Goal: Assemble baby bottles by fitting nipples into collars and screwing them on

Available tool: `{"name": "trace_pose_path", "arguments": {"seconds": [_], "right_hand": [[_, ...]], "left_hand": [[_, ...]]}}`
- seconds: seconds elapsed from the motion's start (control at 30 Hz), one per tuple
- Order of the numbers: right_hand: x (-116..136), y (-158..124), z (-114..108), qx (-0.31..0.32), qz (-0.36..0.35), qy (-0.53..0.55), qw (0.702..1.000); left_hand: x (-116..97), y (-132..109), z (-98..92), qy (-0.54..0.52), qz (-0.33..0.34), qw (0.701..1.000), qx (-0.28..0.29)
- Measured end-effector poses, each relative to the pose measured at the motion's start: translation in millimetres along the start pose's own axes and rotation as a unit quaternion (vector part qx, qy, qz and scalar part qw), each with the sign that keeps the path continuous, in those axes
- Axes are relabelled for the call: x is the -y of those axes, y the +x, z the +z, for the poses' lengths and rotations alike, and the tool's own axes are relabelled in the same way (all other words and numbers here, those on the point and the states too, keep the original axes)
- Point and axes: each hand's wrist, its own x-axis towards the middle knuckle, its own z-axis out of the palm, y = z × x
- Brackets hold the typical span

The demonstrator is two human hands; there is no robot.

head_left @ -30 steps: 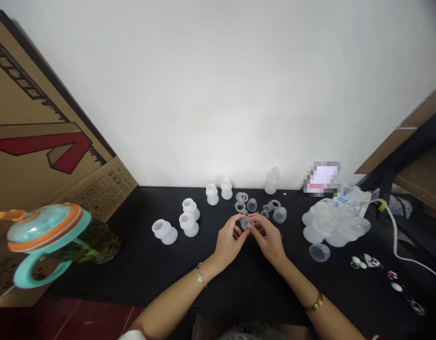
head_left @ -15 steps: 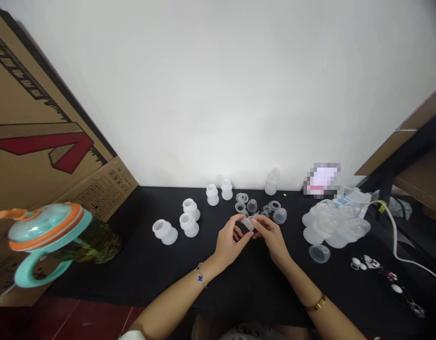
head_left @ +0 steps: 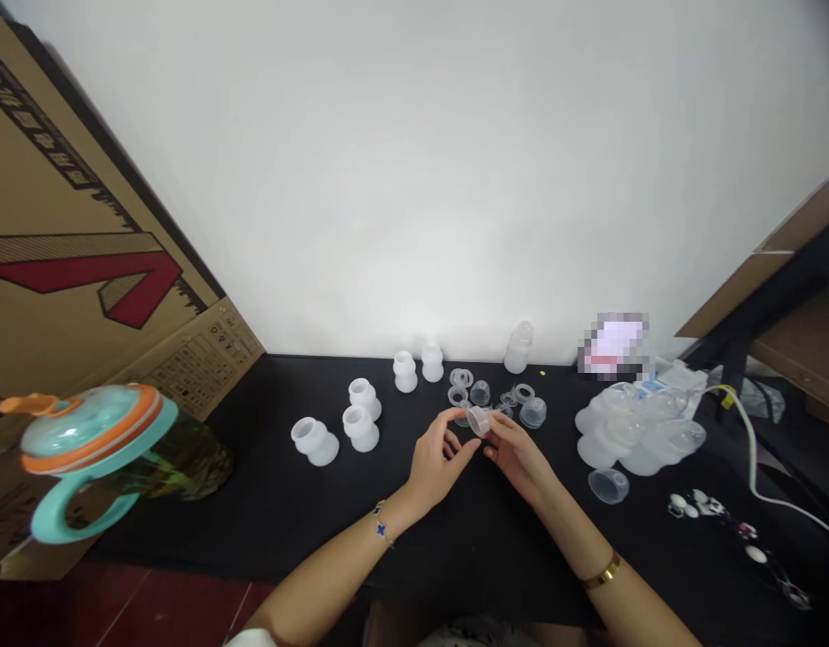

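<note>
A small translucent screw ring (head_left: 479, 420), seemingly from a baby bottle, is held between my two hands above the black table. My left hand (head_left: 438, 456) has its index finger and thumb curved against the ring's left and lower side. On the other side, the fingers of my right hand (head_left: 516, 454) pinch the ring's edge. Just behind the hands lie loose clear rings (head_left: 458, 395) and a domed clear cap (head_left: 480, 392). Another domed cap (head_left: 533, 412) rests a little right of them. Whether a nipple sits inside the held ring is too small to tell.
Several open white bottles (head_left: 361, 428) stand or lean at left. One capped bottle (head_left: 518, 349) stands by the wall. At right are clustered capped bottles (head_left: 616, 436), a loose cap (head_left: 609, 485), a white cable (head_left: 752, 449) and a beaded strap (head_left: 730, 526). A large jug (head_left: 97, 449) is far left.
The ring has turned between my fingers, so its round face now shows instead of its side. My right hand has shifted slightly right and its fingers have re-gripped.
</note>
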Motion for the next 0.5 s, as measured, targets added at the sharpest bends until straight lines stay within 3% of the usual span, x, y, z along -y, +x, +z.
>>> {"name": "trace_pose_path", "arguments": {"seconds": [0.5], "right_hand": [[-3.3,2.7,-3.6,-0.012,0.002,0.007,1.0]], "left_hand": [[-0.4,0.2,-0.1,-0.002,-0.004,1.0,-0.001]]}}
